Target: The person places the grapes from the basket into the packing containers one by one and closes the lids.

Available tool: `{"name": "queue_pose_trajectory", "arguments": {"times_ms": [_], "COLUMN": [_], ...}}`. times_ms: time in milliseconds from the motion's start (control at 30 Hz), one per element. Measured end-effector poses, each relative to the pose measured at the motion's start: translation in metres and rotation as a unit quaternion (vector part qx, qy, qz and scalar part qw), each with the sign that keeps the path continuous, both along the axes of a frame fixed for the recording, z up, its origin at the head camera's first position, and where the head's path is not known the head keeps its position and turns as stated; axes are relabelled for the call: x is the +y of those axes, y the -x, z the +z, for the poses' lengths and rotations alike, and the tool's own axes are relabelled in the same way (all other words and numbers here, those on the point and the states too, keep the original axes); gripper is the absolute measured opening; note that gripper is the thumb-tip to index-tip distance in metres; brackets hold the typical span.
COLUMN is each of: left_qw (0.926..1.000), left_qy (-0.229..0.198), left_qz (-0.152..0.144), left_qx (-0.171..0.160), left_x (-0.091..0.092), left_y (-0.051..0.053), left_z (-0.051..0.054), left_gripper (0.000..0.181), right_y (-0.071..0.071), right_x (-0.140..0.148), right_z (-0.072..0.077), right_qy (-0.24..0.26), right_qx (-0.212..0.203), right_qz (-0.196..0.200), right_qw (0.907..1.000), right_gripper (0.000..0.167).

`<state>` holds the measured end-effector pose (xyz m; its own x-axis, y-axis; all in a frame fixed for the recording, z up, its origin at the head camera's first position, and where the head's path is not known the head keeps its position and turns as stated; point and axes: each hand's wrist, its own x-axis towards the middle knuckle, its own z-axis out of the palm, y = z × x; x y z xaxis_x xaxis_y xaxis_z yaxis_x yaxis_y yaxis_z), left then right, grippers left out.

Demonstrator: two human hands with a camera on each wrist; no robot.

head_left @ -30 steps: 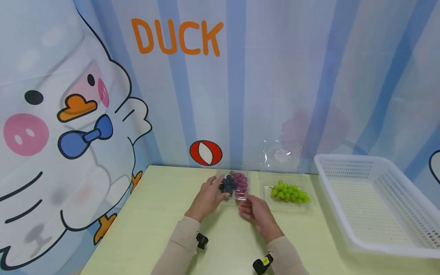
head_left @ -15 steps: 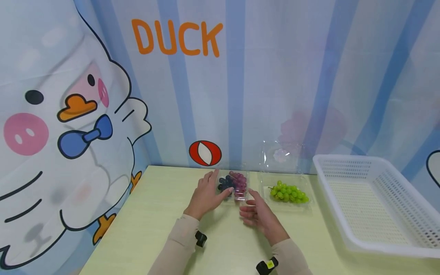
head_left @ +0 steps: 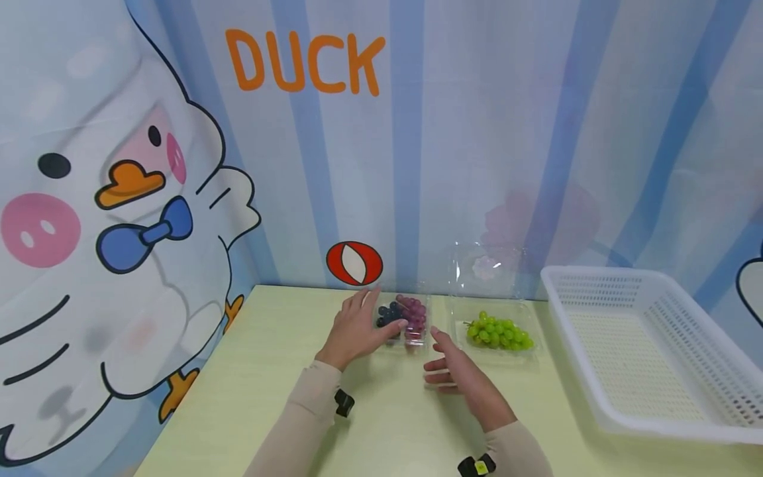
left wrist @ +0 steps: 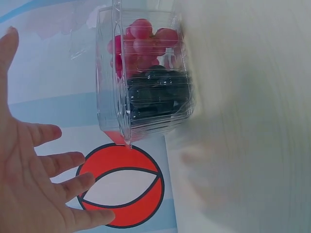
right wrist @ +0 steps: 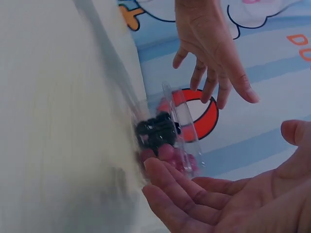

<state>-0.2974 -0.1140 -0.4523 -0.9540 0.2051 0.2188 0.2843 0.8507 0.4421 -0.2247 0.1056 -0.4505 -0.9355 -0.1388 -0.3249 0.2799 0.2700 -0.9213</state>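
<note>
A clear plastic clamshell box holds dark grapes and pinkish-red grapes; its lid appears to be down. My left hand hovers at the box's left side, fingers spread, holding nothing. In the left wrist view, that hand is apart from the box. Near the front right corner is my right hand, its fingers loosely extended and nothing in its grasp. To the right, green grapes lie in a second clear box whose lid stands up.
A white perforated plastic basket stands at the right of the pale table. Behind the boxes hangs a blue striped cloth with a duck print. Both wrists wear small black camera mounts.
My right hand has let go of the grape box's front edge, straightened its fingers and drawn back to the right. My left hand has spread and lifted off along the box's left side.
</note>
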Motion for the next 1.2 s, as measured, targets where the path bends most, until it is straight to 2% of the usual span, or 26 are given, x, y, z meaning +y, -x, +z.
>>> {"name": "queue_pose_trajectory", "arguments": {"times_ms": [100,167,267,367,500,633,767,933,1033,1200], "left_qw": [0.9999,0.9998,0.9996,0.9994,0.9993,0.9992,0.9992,0.999,0.9985,0.9975], "left_qy": [0.0,0.002,0.004,0.003,0.007,0.01,0.003,-0.024,-0.036,-0.041], "left_qz": [-0.01,-0.017,-0.027,-0.033,-0.036,-0.037,-0.039,-0.036,-0.037,-0.045], "left_qx": [0.005,0.006,0.004,0.003,0.0,-0.007,-0.009,-0.013,-0.018,-0.035], "left_x": [-0.001,-0.001,-0.001,-0.001,0.0,0.003,0.006,0.013,0.018,0.027], "left_y": [0.002,0.004,0.008,0.012,0.018,0.023,0.029,0.038,0.043,0.049], "left_z": [0.0,-0.001,-0.001,0.0,0.004,0.007,0.009,0.012,0.013,0.017], "left_gripper": [0.103,0.103,0.104,0.105,0.105,0.107,0.108,0.102,0.099,0.104], "right_y": [-0.004,-0.007,-0.01,-0.01,-0.007,-0.003,0.001,0.004,0.005,0.006], "right_x": [0.001,0.0,0.001,0.004,0.012,0.021,0.031,0.043,0.052,0.064], "right_z": [0.007,0.012,0.014,0.014,0.007,-0.003,-0.009,-0.012,-0.015,-0.02], "right_qy": [-0.071,-0.139,-0.236,-0.312,-0.37,-0.402,-0.412,-0.403,-0.404,-0.406], "right_qx": [0.034,0.072,0.129,0.186,0.249,0.292,0.306,0.308,0.309,0.297], "right_qz": [0.002,0.0,-0.018,-0.036,-0.054,-0.061,-0.065,-0.079,-0.091,-0.103], "right_qw": [0.9969,0.9877,0.9631,0.9311,0.8936,0.8656,0.8557,0.858,0.8562,0.858], "right_gripper": [0.096,0.092,0.087,0.087,0.085,0.086,0.086,0.083,0.081,0.08]}}
